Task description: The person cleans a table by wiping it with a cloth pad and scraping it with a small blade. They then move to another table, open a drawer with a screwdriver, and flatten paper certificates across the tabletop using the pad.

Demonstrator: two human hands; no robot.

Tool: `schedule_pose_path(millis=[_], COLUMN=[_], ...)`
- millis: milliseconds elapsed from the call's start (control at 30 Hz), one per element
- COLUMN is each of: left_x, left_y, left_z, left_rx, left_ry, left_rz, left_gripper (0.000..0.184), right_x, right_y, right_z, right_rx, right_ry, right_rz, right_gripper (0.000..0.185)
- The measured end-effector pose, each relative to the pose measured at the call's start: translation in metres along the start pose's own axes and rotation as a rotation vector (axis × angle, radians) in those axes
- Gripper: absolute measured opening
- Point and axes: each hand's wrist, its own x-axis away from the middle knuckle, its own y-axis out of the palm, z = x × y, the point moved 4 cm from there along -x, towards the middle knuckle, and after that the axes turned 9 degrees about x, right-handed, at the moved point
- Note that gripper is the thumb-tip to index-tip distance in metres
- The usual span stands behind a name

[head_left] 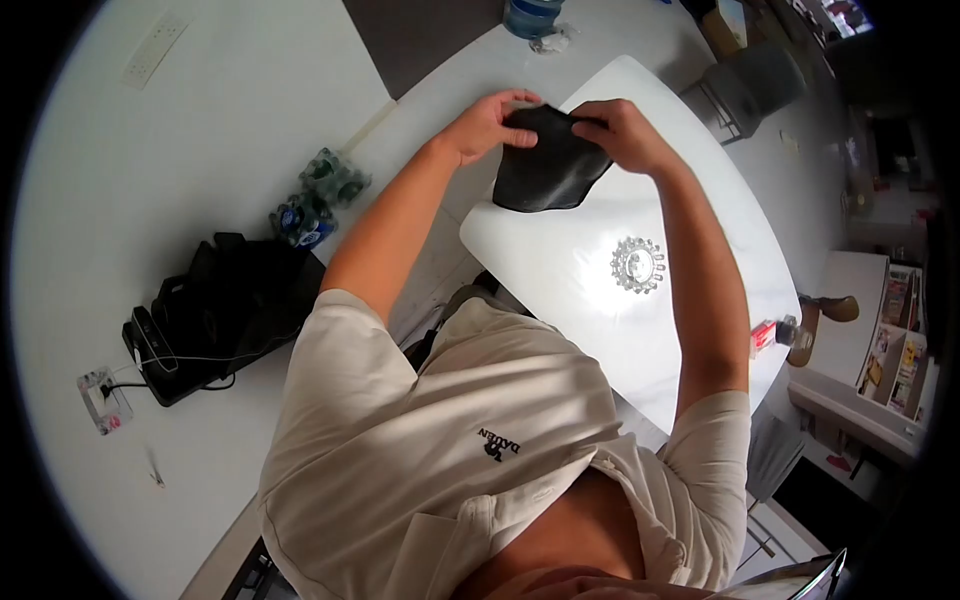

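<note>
A floppy, shiny black leather-like piece (550, 165) hangs between my hands over the far left edge of the white table (560, 255). My left hand (490, 128) grips its upper left edge, thumb across the front and fingers at the top. My right hand (622, 135) pinches the upper right edge between thumb and fingers. Whether the piece is a pouch or a single sheet I cannot tell. Nearer to me on the tabletop sits a clear glass dish with a knobbed rim (638, 265), left of my right forearm.
A red packet (763, 336) and a small glass jar (790, 331) stand at the table's right edge. Grey chairs (755, 90) flank the table. On the left are wrapped bottles (335, 178) and black equipment (225, 305) with cables. A blue water jug (532, 16) stands at the back.
</note>
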Motion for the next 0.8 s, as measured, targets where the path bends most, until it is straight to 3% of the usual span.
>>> schedule_pose_path(millis=[67,167,200,300,367,433,600,700,800], left_x=[-0.02,-0.033,-0.032,-0.002,0.017,0.044,0.118,0.151,0.154], left_y=[-0.001,-0.001,0.006,0.016,0.011,0.011,0.002,0.006,0.004], left_z=[-0.004,-0.003,-0.002,-0.006,-0.044,-0.083,-0.204,-0.241,-0.243], left_rx=[0.064,0.109,0.13,-0.276,-0.314,-0.522,-0.705,-0.706,-0.695], left_ry=[0.095,0.125,0.189,0.054,0.061,0.107,-0.054,-0.163,-0.132], left_rz=[0.095,0.179,0.114,0.13,0.068,-0.082,-0.148,-0.069,-0.001], left_gripper=[0.057,0.054,0.041,0.029,0.021,0.022,0.025,0.023,0.023], right_x=[0.005,0.02,0.028,0.064,0.095,0.13,0.198,0.211,0.212], right_y=[-0.012,-0.023,-0.021,0.004,0.037,0.094,0.227,0.256,0.262], right_z=[0.012,0.023,0.026,0.029,0.033,0.051,0.073,0.076,0.082], right_rx=[0.044,0.044,0.051,0.13,0.237,0.234,0.101,0.074,0.058], right_ry=[0.104,0.069,0.067,-0.006,-0.086,-0.084,0.001,0.026,0.105], right_rz=[0.044,0.207,0.215,0.253,0.244,0.252,0.064,0.021,-0.067], right_gripper=[0.02,0.019,0.019,0.017,0.019,0.023,0.025,0.025,0.024])
